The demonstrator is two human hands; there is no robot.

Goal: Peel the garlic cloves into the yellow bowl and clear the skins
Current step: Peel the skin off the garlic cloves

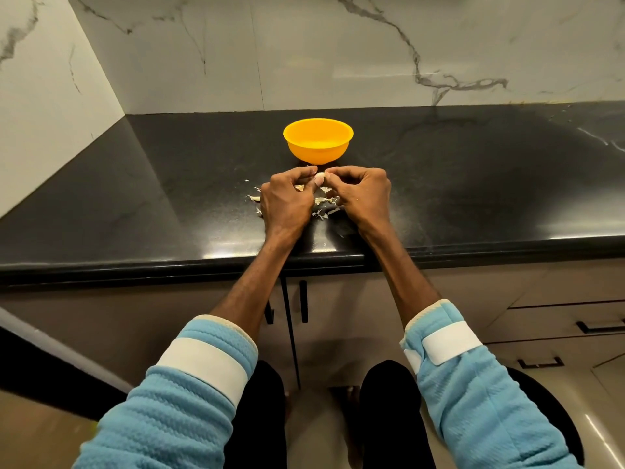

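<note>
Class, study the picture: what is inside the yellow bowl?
The yellow bowl shows only its far inner wall, with a paler patch low down. Its near wall hides the bottom, so any peeled cloves there cannot be seen.

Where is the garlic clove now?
In the head view, the garlic clove is pinched between the left hand and right hand, just in front of the yellow bowl.

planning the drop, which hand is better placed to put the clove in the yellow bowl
Probably left: the left hand seems to grip the garlic clove while the right hand picks at it.
</note>
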